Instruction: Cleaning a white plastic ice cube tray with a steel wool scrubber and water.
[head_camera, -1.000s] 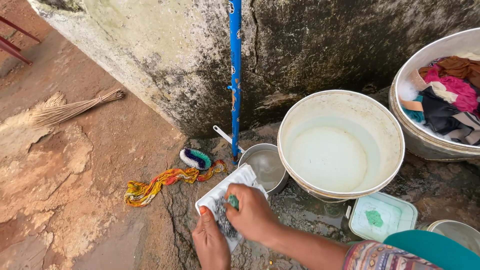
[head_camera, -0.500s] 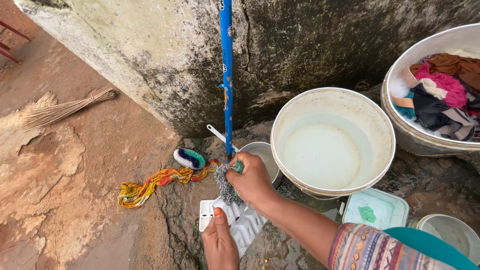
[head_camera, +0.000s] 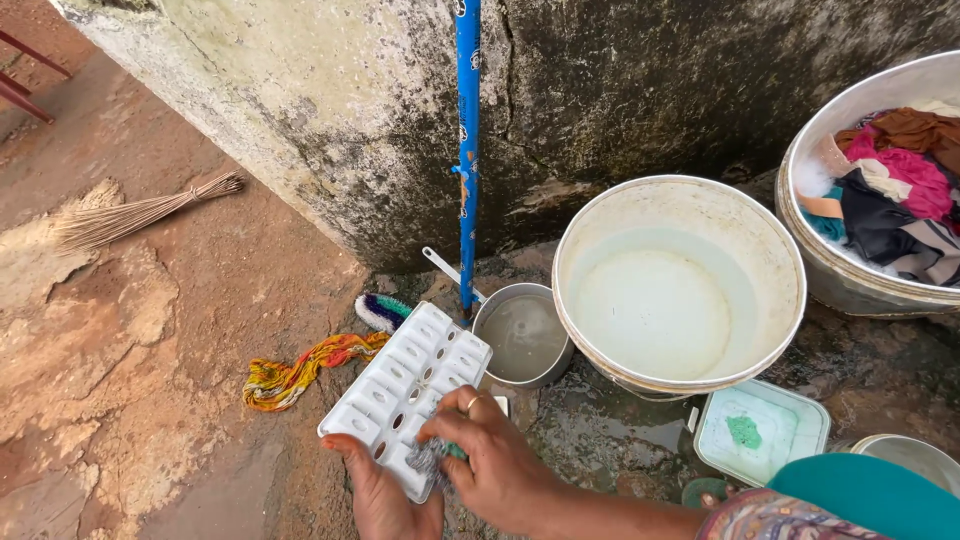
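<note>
Fingers (head_camera: 455, 425) of the right hand (head_camera: 495, 465) pinch a scrubber (head_camera: 428, 462) against the tray (head_camera: 400, 385). Left hand (head_camera: 385, 495) grips its near end; the tray's long axis runs away toward the pipe (head_camera: 467, 150).

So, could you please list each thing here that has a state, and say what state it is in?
Ice tray: tilted, held by left hand.
Scrubber: pressed on tray by right hand.
Bucket: holds water.
Small pot: holds water.
Basin: full of clothes.
Soap box: open.
Broom: lying down.
</note>
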